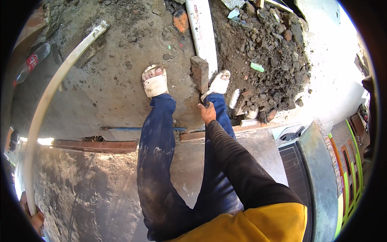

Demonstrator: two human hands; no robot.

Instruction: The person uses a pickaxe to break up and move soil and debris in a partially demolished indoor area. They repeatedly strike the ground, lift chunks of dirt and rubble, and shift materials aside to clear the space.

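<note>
My left hand shows only partly at the lower left rim, closed around the near end of a long thin white pipe. The pipe bends up and away to the far left of the dirt ground. My right hand, at the end of a dark sleeve, reaches down against my right shin in blue trousers. Its fingers look curled, but what they grip is unclear. Both my feet wear white sandals: the left foot and the right foot.
A red brick stands between my feet, beside a thicker white pipe. A rubble and soil pile lies to the right. A rusty bar and a blue rod lie along a concrete edge. A bottle lies far left.
</note>
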